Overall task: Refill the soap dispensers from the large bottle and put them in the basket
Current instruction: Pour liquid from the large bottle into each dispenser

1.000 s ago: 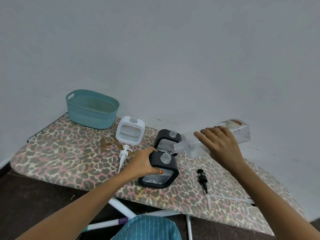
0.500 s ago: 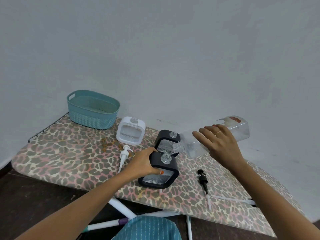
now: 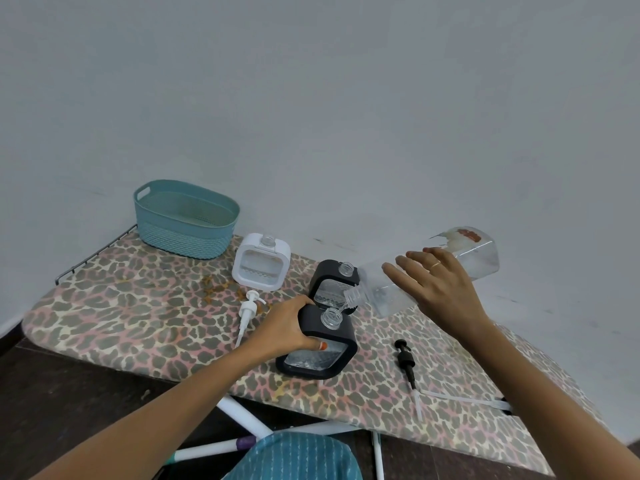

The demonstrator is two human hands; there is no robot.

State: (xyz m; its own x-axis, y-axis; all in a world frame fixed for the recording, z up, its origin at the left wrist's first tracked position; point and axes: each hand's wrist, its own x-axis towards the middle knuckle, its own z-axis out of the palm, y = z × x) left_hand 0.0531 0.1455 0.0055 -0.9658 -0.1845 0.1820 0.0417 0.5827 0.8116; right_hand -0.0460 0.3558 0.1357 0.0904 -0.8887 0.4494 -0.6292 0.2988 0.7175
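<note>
My right hand [image 3: 438, 289] grips the large clear bottle [image 3: 478, 256], tipped with its mouth down over the open neck of the near black soap dispenser [image 3: 325, 344]. A thin stream runs from the mouth into that neck. My left hand [image 3: 285, 329] holds this dispenser by its left side. A second black dispenser [image 3: 332, 284] stands just behind it, and a white dispenser [image 3: 260, 266] stands further left, both with open necks. The teal basket [image 3: 187, 220] sits at the far left end of the board.
A white pump head [image 3: 248, 311] lies left of my left hand. A black pump head [image 3: 406, 362] lies right of the near dispenser. All rest on a leopard-print ironing board [image 3: 138, 313] against a grey wall; its front edge drops to a dark floor.
The bottle's base has risen, tilting the bottle more steeply over the near dispenser. My left hand and the dispensers have stayed in place.
</note>
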